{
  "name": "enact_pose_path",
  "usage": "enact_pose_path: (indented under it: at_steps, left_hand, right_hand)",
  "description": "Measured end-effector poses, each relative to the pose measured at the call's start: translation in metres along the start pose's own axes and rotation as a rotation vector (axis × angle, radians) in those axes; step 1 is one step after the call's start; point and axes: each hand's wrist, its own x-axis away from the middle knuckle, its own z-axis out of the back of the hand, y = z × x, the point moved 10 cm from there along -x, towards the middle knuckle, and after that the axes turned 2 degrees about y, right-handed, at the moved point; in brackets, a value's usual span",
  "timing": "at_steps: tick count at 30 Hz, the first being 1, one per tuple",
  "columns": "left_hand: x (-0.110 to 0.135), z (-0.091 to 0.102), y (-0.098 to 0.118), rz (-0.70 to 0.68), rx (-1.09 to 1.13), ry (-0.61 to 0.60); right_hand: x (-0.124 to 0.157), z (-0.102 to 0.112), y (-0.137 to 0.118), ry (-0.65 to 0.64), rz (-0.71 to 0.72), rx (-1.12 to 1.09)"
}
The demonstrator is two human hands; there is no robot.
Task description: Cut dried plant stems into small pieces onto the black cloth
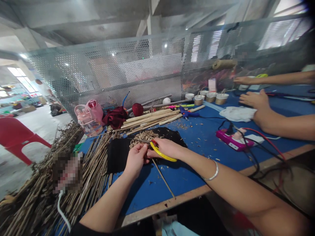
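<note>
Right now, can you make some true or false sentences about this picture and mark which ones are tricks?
1. The right hand holds a yellow-handled cutting tool. True.
2. The left hand holds the blue glue gun. False: it pinches a thin stick; the glue gun lies on the table.
3. A silver bracelet is on the right arm. True.
4. The power strip is green. False: it is purple.
5. The red chair is on the table. False: it stands on the floor.
</note>
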Motion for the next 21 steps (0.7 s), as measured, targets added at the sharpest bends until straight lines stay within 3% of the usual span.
enact_pose_path:
  at_steps: [8, 21]
  left_hand:
    - [0.0002, -0.0024, -0.0026, 0.009, 0.000, -0.012]
    - [0.0002, -0.0004, -0.0033, 0.023, -0.011, -0.001]
  right_hand:
    - [-0.0008, -0.0024, -0.0020, -0.018, 0.049, -0.015]
    - [-0.0010, -0.0020, 0.0016, -0.023, 0.008, 0.029]
